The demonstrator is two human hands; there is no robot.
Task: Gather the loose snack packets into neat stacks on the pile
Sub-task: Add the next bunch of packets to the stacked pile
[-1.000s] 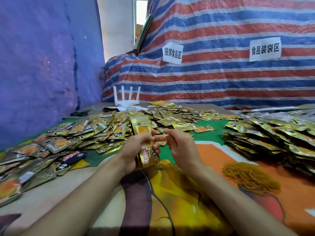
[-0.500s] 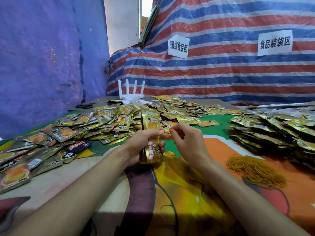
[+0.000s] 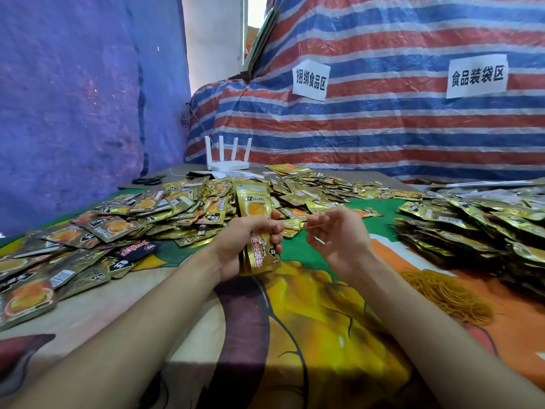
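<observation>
- Currently, a packet stack point(image 3: 256, 208) is clamped upright in the grip of the left hand point(image 3: 240, 246), above the tabletop point(image 3: 324, 326).
- A rubber band point(image 3: 312, 226) is pinched by the right hand point(image 3: 339, 242); looping it round the stack seems required next.

Work corner. Left wall: blue tarp point(image 3: 73, 113), creased and scuffed. Rear and right: striped tarp point(image 3: 398, 137) in red, white and blue, draped over a bulky mass (what lies beneath is hidden). It carries a left sign point(image 3: 311, 80) and a right sign point(image 3: 477, 75), white paper with black characters. Between the tarps, a gap point(image 3: 215, 54) shows a white wall and bright daylight. Foreground: table under a printed cloth point(image 3: 324, 335), yellow, orange, green and maroon. A white router point(image 3: 227, 162) with four aerials stands at its far edge.
</observation>
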